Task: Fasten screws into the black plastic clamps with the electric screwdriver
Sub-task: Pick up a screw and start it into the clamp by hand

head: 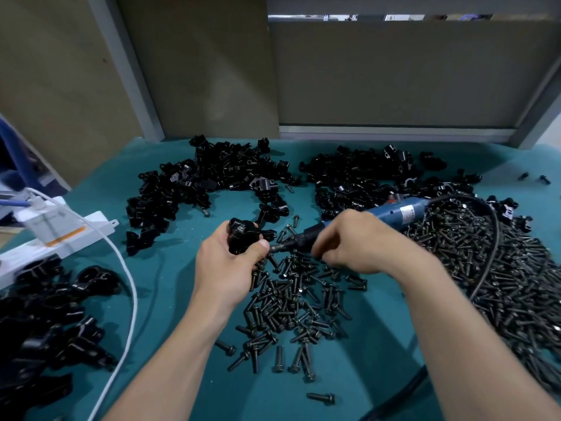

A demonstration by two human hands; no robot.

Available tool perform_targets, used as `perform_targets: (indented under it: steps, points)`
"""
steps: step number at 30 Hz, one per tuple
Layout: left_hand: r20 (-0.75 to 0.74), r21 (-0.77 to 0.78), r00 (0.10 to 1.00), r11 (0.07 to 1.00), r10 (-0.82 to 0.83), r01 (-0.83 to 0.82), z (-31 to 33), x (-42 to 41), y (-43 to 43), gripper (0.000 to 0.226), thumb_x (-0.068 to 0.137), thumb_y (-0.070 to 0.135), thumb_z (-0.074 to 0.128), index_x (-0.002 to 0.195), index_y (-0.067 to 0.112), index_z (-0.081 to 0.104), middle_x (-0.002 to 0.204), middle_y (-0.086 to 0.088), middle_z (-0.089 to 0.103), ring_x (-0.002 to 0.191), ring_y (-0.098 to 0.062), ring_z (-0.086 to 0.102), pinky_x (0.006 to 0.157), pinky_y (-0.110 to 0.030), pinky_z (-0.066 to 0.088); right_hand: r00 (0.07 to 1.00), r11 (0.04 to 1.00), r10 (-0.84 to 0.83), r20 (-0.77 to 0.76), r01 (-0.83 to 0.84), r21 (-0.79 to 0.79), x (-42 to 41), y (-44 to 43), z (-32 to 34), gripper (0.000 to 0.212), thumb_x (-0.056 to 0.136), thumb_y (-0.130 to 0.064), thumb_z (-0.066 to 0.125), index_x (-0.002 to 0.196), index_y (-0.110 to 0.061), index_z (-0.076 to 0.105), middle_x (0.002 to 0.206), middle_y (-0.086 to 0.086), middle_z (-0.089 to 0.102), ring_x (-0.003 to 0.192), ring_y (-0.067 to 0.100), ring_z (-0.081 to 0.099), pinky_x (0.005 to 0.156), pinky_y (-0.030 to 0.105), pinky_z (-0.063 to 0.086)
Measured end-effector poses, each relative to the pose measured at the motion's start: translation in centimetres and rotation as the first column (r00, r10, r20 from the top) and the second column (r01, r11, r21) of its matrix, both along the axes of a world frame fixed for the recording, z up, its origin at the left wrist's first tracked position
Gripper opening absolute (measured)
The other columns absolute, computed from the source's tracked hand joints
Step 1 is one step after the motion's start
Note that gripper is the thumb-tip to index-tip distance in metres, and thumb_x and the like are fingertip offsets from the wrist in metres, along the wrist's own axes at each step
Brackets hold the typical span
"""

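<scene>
My left hand (226, 265) grips a black plastic clamp (243, 237) above the teal table. My right hand (361, 241) is wrapped around the blue electric screwdriver (394, 212), held almost level, its black nose and metal bit (277, 247) pointing left against the side of the clamp by my left thumb. The screw at the bit tip is hidden. Loose black screws (291, 302) lie in a heap under and in front of my hands, with a larger mound (501, 268) at the right.
Piles of black clamps lie at the back left (212, 177) and back right (358, 180); more clamps (51, 323) sit at the near left. A white power strip (51, 238) with a white cable (130, 299) lies left. The screwdriver's black cord (493, 226) loops over the right screw mound.
</scene>
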State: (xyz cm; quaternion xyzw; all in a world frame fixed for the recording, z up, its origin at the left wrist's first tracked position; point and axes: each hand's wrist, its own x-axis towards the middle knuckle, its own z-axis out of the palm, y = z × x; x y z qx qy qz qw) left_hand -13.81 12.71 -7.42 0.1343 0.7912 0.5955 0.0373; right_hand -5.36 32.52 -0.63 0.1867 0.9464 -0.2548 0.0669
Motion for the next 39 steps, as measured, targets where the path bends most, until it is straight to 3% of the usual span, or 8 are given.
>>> perform_targets:
  steps: [4, 10, 17, 23, 28, 32, 36, 39]
  points:
    - [-0.026, 0.004, 1.000, 1.000, 0.008, -0.008, -0.1, -0.2, 0.0, 0.014, 0.084, 0.021, 0.085, 0.088, 0.027, 0.072, 0.080, 0.021, 0.074, 0.073, 0.003, 0.067, 0.066, -0.027, 0.045, 0.997, 0.999, 0.002, -0.078, 0.002, 0.046, -0.8, -1.6, -1.1, 0.018, 0.088, -0.016, 0.078, 0.089, -0.034, 0.084, 0.072, -0.019, 0.068, 0.061, 0.000, 0.062, 0.048, 0.006, 0.041]
    - [-0.064, -0.010, 0.998, 1.000, -0.014, 0.014, -0.3, -0.5, 0.1, 0.018, 0.080, 0.022, 0.088, 0.085, 0.027, 0.072, 0.079, 0.020, 0.075, 0.072, 0.003, 0.068, 0.060, -0.015, 0.044, 0.995, 0.994, 0.044, -0.090, -0.035, 0.103, -1.3, -4.3, -1.8, 0.018, 0.089, -0.012, 0.075, 0.091, -0.029, 0.079, 0.079, -0.002, 0.072, 0.070, 0.014, 0.066, 0.059, 0.026, 0.055]
    - [-0.022, 0.108, 1.000, 0.994, -0.014, 0.016, 0.0, -0.8, -0.2, 0.013, 0.083, 0.023, 0.085, 0.083, 0.027, 0.072, 0.072, 0.016, 0.073, 0.063, 0.003, 0.065, 0.061, -0.015, 0.046, 0.997, 0.967, 0.076, -0.003, -0.073, 0.244, -0.9, -5.1, -1.3, 0.046, 0.089, 0.008, 0.047, 0.110, -0.024, 0.072, 0.078, 0.001, 0.059, 0.063, 0.017, 0.054, 0.049, 0.028, 0.036]
    - [-0.038, 0.105, 0.993, 0.988, -0.111, 0.114, -0.2, -0.6, -0.1, 0.018, 0.082, 0.020, 0.086, 0.079, 0.025, 0.070, 0.072, 0.016, 0.073, 0.063, 0.002, 0.065, 0.057, -0.010, 0.044, 0.960, 0.994, -0.102, -0.262, 0.091, -0.054, -0.7, -3.8, 0.1, 0.026, 0.095, -0.010, 0.065, 0.082, -0.030, 0.075, 0.074, -0.006, 0.074, 0.069, 0.015, 0.071, 0.066, 0.033, 0.063]
    - [-0.098, 0.146, 0.962, 0.953, -0.254, 0.266, 0.3, -0.4, 0.0, 0.020, 0.073, 0.028, 0.083, 0.084, 0.024, 0.066, 0.077, 0.005, 0.071, 0.073, -0.006, 0.064, 0.066, -0.020, 0.050, 0.871, 0.843, -0.257, -0.419, -0.010, -0.537, -0.5, -4.1, 0.6, 0.017, 0.091, -0.004, 0.075, 0.082, -0.018, 0.079, 0.069, 0.007, 0.077, 0.071, 0.032, 0.077, 0.075, 0.045, 0.065]
    - [-0.011, 0.382, 0.923, 0.851, -0.386, 0.360, 0.7, -0.1, 0.3, 0.028, 0.072, 0.029, 0.086, 0.095, 0.022, 0.072, 0.098, -0.015, 0.074, 0.094, -0.028, 0.070, 0.085, -0.037, 0.056, 0.859, 0.860, -0.236, -0.455, -0.033, -0.509, -0.3, -3.9, 1.0, 0.018, 0.084, -0.003, 0.081, 0.078, -0.020, 0.079, 0.067, 0.008, 0.076, 0.070, 0.037, 0.075, 0.073, 0.051, 0.065]
    - [0.008, 0.449, 0.895, 0.801, -0.446, 0.395, 1.1, 0.3, 0.5, 0.030, 0.072, 0.034, 0.085, 0.099, 0.025, 0.075, 0.100, -0.007, 0.076, 0.095, -0.018, 0.070, 0.080, -0.023, 0.054, 0.876, 0.897, -0.185, -0.446, -0.035, -0.441, -0.1, -3.8, 1.5, 0.017, 0.084, -0.006, 0.081, 0.075, -0.020, 0.079, 0.066, 0.004, 0.076, 0.063, 0.021, 0.076, 0.073, 0.049, 0.065]
    - [0.010, 0.449, 0.901, 0.807, -0.433, 0.383, 1.1, 0.4, 0.6, 0.035, 0.070, 0.034, 0.085, 0.100, 0.019, 0.073, 0.096, -0.002, 0.075, 0.090, -0.012, 0.068, 0.077, -0.021, 0.052, 0.875, 0.943, -0.138, -0.464, -0.027, -0.331, 0.0, -3.8, 1.7, 0.020, 0.085, -0.009, 0.081, 0.073, -0.023, 0.078, 0.063, -0.003, 0.075, 0.059, 0.011, 0.074, 0.067, 0.033, 0.065]
